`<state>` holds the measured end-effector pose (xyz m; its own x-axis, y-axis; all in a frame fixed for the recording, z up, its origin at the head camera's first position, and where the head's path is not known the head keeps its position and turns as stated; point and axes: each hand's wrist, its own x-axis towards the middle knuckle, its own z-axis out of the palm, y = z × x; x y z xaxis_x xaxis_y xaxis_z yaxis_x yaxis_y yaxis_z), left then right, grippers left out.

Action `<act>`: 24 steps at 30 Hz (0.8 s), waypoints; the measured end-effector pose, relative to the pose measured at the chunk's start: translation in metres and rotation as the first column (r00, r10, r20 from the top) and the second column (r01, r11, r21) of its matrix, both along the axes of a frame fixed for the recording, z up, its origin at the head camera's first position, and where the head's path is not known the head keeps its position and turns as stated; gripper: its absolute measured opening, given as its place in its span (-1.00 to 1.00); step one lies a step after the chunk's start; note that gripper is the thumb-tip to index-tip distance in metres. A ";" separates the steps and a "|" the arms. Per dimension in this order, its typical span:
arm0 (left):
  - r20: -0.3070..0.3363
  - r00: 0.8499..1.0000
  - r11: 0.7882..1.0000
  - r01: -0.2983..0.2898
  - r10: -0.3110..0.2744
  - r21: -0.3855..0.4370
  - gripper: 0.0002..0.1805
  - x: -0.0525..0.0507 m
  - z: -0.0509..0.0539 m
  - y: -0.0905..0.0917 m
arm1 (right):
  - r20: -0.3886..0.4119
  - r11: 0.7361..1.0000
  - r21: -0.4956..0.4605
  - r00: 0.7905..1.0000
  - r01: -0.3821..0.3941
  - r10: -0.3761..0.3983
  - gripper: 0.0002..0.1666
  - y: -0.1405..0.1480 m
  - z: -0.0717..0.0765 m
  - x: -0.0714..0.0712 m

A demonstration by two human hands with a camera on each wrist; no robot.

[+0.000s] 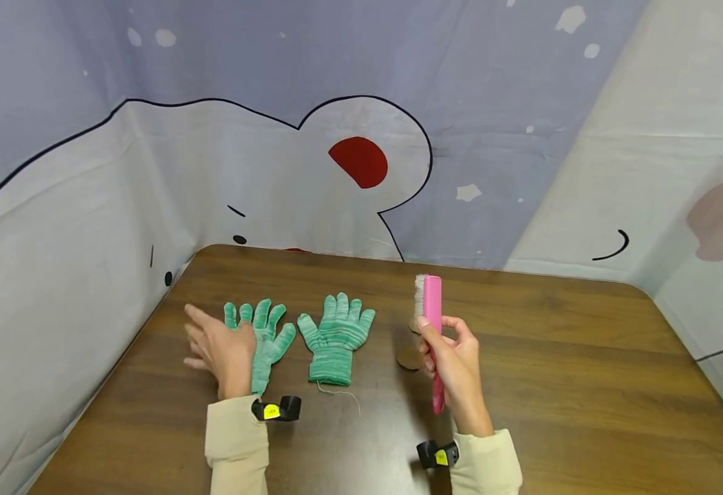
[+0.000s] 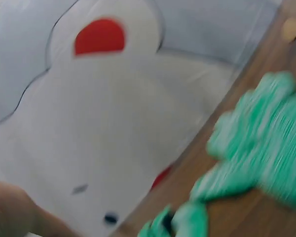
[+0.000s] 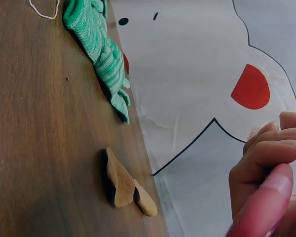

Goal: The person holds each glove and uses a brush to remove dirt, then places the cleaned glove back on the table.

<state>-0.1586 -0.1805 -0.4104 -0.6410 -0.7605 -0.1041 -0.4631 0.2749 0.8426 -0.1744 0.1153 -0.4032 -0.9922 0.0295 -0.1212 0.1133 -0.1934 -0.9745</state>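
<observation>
My right hand (image 1: 457, 354) grips the handle of a pink brush (image 1: 433, 299), which stands about upright above the table with its white bristles facing left. In the right wrist view the curled fingers (image 3: 271, 148) wrap round the pink handle (image 3: 266, 207). My left hand (image 1: 221, 344), its fingers spread, is over the left green knitted glove (image 1: 265, 350) and hides part of it; whether they touch I cannot tell. A second green glove (image 1: 336, 337) lies flat to the right, a loose thread trailing from its cuff.
Two brown pieces, a larger curved one (image 3: 119, 180) and a smaller one (image 3: 145, 198), lie on the wooden table (image 1: 584, 371) behind the brush. A printed cloth (image 1: 262, 165) hangs along the table's back and sides. Black bands (image 1: 283, 408) are on both wrists.
</observation>
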 end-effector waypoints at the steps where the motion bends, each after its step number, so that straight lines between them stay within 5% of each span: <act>1: 0.054 0.999 1.000 -0.009 0.008 0.018 0.03 0.003 -0.002 -0.006 | 0.000 1.000 0.005 1.000 -0.002 0.002 -0.59 0.000 0.000 0.000; 3: 0.145 0.989 0.999 -0.018 0.011 0.048 0.00 0.007 -0.008 -0.014 | 0.000 1.000 0.010 1.000 -0.003 0.003 -0.59 0.001 0.000 -0.001; 6: 0.198 0.980 1.000 -0.016 0.012 0.020 -0.13 0.006 -0.017 -0.017 | 0.002 1.000 0.010 1.000 -0.011 0.011 -0.59 0.001 0.000 -0.001; 13: 0.206 0.978 0.996 -0.016 0.034 -0.089 -0.50 -0.003 -0.032 -0.010 | 0.005 1.000 -0.001 1.000 -0.011 0.011 -0.56 0.003 -0.004 0.000; 24: 0.215 0.976 0.995 0.052 -0.032 -0.085 -0.76 -0.005 -0.031 -0.007 | 0.011 1.000 0.012 1.000 -0.008 0.007 -0.56 0.006 -0.004 -0.001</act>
<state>-0.1635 -0.1874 -0.4410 -0.6431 -0.7457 -0.1741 -0.6156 0.3682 0.6968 -0.1757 0.1217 -0.4076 -0.9910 0.0236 -0.1319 0.1255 -0.1807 -0.9755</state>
